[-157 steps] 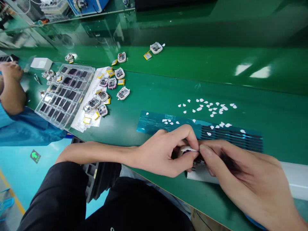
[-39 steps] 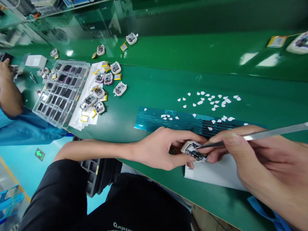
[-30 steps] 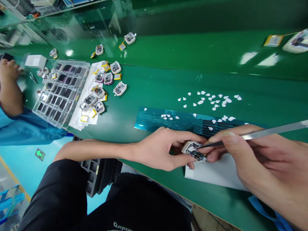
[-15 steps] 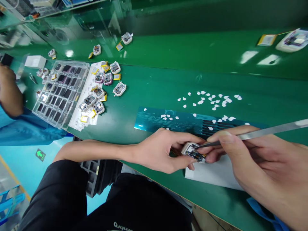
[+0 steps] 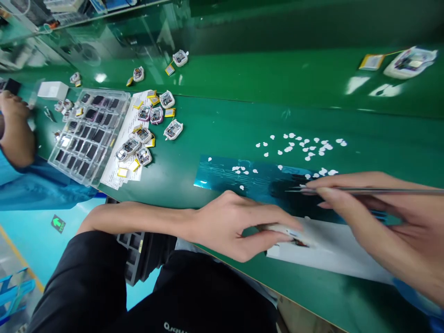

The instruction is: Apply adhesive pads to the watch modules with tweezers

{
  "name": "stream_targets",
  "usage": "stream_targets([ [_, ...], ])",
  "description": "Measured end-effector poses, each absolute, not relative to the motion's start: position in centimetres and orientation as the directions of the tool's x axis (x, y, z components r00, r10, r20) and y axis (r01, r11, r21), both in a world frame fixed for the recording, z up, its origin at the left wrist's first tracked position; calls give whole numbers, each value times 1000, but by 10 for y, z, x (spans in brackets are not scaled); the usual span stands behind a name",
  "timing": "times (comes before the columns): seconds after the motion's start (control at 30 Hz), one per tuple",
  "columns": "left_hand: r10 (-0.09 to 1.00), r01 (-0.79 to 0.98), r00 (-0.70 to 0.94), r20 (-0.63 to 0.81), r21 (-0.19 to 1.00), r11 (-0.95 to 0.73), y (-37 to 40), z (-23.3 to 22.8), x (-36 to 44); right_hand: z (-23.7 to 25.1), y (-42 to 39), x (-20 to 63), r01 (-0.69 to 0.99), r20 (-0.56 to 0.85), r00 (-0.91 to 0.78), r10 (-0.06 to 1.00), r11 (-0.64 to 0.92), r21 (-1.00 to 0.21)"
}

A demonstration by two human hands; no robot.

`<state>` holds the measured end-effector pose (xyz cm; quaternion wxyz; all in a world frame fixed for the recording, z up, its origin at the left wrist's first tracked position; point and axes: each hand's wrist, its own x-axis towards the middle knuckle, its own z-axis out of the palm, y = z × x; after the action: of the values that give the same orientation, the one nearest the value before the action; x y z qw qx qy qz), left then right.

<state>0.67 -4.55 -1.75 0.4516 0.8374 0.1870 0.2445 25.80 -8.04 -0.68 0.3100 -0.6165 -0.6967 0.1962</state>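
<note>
My left hand [image 5: 239, 226] pinches a white smartwatch housing [image 5: 282, 229] between thumb and fingers, low over the front of the green bench. Blur and the tilt hide most of its inside. My right hand [image 5: 381, 208] grips metal tweezers [image 5: 354, 190], with their tips pointing left over the blue film [image 5: 222, 178]. Small white tabbed stickers [image 5: 242, 188] lie on the film, and more loose stickers [image 5: 308, 148] are scattered behind it. Beneath both hands is a long white strip or box [image 5: 333, 254].
Several opened housings [image 5: 173, 130] with yellow-edged batteries [image 5: 169, 112] lie on printed sheets [image 5: 116, 169] and around them. A clear compartment tray [image 5: 90, 134] stands at left, near another person's arm [image 5: 19, 134]. A further housing [image 5: 411, 62] sits far right.
My right hand has drawn the tweezers away from the housing's inside and up over the blue film. My left hand has tipped the housing and lowered it slightly toward the white strip.
</note>
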Motion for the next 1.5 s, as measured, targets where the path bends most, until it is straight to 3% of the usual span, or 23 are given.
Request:
stream_targets([
  [0.1,389,77,850,356,645,-761,-43,-23,7,-2,-70,250,738,264,-197,944,320,-594],
  [0.2,331,145,825,458,395,-907,-41,-25,8,-1,-69,249,744,293,-238,926,368,-558],
  [0.33,337,240,850,406,272,-932,-39,-23,11,-4,-71,252,750,308,-284,908,410,-519],
  [0.5,343,265,901,264,290,-920,-36,-23,11,-7,-74,254,636,402,-450,798,602,-483],
  [0.6,331,253,895,300,270,-929,-35,-25,10,-9,-79,255,656,408,-483,775,629,-417],
  [0.73,280,221,887,367,196,-955,-34,-26,10,-13,-82,256,713,393,-558,731,664,-224],
  [0.97,248,175,891,379,216,-960,-24,-27,10,-12,-70,260,685,449,-633,630,727,-55],
  [1.1,241,173,898,368,210,-962,-21,-28,10,-5,-66,258,671,443,-645,623,739,-61],
  [1.27,205,149,860,466,155,-977,-25,-31,9,-5,-66,258,714,437,-603,668,696,-78],
  [1.43,237,179,896,375,183,-967,-27,-25,9,-13,-71,263,667,426,-644,636,739,-93],
  [1.5,248,193,911,329,192,-962,-26,-23,8,-19,-76,266,736,422,-543,726,654,-178],
])
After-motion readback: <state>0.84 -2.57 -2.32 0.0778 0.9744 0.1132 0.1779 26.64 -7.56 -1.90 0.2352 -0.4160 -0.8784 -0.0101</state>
